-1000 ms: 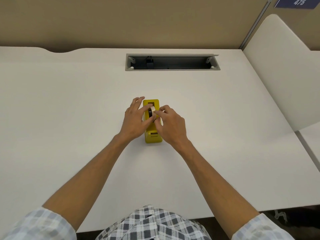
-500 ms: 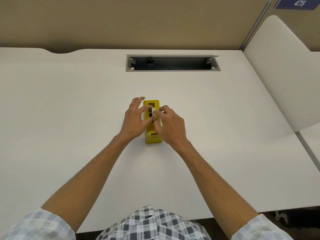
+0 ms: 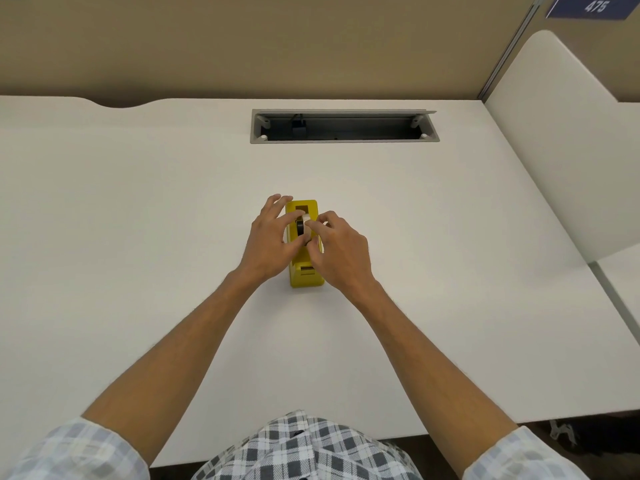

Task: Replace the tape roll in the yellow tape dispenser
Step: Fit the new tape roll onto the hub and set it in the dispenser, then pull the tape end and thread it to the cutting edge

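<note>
**Two hands close on one tape roll**

One tape roll sits upright in the cradle of the yellow tape dispenser, whose long axis runs straight away from the person, mid-desk. The left hand and right hand flank it equally near, fingertips pinching the roll's two sides, wrists low, apparently ready to lift.

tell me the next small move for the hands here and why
Probably lift the tape roll straight up out of the yellow dispenser: the left hand and right hand pinch it from either side while it sits in the cradle.
</note>
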`<action>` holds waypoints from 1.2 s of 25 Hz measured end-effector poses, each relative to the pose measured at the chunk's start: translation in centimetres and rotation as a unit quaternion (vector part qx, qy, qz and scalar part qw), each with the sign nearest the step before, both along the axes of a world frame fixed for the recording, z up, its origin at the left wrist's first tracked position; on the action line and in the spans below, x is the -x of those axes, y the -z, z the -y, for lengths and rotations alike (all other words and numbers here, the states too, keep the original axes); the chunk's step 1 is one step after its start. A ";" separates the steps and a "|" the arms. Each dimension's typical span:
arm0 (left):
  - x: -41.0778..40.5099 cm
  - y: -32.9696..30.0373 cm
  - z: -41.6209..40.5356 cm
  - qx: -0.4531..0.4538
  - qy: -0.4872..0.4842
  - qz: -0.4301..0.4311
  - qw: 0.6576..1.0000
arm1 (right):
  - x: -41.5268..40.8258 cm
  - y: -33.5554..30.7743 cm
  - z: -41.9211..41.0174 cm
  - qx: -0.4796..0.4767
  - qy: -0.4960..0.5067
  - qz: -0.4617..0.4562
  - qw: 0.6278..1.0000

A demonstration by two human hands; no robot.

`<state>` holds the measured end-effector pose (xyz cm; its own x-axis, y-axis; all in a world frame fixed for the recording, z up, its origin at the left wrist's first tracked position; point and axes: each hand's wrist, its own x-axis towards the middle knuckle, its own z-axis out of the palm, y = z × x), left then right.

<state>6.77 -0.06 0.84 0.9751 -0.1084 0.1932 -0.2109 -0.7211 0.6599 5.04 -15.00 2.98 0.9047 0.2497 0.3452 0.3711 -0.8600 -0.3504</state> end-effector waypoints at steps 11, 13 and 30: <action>-0.3 -0.1 -0.3 -0.034 0.012 -0.024 0.999 | -0.2 0.0 0.1 0.010 -0.003 -0.009 1.000; 0.0 0.0 -0.2 -0.013 0.008 0.004 1.000 | -0.2 0.0 0.1 0.007 -0.004 -0.009 1.000; 0.3 0.0 0.0 0.004 0.025 0.004 1.000 | -0.6 0.0 0.0 0.024 -0.009 -0.038 0.999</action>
<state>6.46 -0.06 0.84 0.9670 -0.1559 0.2016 -0.2519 -0.7039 0.6641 5.61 -15.02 3.01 0.9229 0.2805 0.2638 0.3607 -0.8697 -0.3370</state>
